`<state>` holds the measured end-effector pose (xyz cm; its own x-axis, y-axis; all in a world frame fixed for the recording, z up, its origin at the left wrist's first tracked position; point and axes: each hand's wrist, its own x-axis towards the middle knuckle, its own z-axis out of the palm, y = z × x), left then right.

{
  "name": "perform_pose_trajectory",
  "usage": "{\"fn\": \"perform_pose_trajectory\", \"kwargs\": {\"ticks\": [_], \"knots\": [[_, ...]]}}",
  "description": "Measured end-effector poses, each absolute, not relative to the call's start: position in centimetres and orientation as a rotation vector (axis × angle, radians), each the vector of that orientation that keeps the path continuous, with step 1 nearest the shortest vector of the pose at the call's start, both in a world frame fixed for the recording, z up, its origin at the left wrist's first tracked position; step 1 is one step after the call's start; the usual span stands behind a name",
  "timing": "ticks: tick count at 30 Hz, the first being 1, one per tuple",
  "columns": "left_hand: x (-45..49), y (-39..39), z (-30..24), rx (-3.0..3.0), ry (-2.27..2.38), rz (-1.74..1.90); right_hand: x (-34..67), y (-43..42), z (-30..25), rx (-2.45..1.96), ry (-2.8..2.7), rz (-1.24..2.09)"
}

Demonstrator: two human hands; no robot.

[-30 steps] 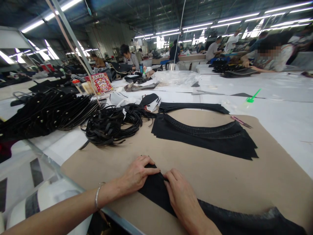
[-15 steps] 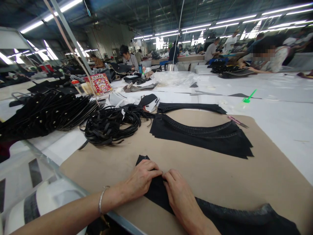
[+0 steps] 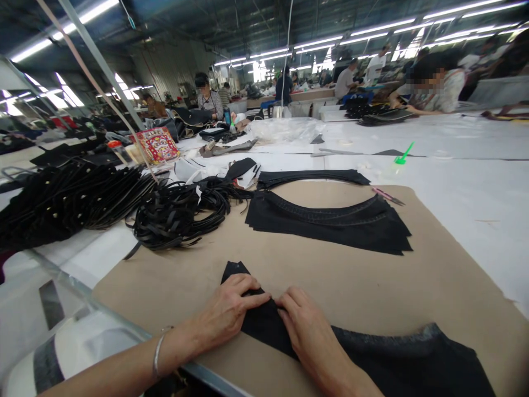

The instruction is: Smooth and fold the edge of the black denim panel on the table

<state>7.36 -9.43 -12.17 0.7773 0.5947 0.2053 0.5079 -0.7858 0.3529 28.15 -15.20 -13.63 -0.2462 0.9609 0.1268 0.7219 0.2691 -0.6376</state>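
A panel is pressed at its tip by left hand and right hand, fingers half-curled, nothing gripped; a stack, seemingly done, is laid beyond.

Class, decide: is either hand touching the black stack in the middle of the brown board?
No: left hand and right hand press a separate black piece nearer.

White desk carries a brown board; on the board, a stack of black cut pieces, with pink snips just beside its right end. Left of the stack: a tangle of black straps, then a bundle of studded straps. Further back: red patterned box, clear plastic bag, green-capped bottle.
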Motion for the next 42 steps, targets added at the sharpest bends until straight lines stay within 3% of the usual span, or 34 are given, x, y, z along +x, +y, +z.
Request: {"fn": "perform_pose_trajectory", "kwargs": {"ticks": [42], "knots": [[11.8, -12.8, -11.9, 2.636, 0.853, 0.614, 34.4, -18.6, -13.5, -1.401, -2.177, 0.65]]}}
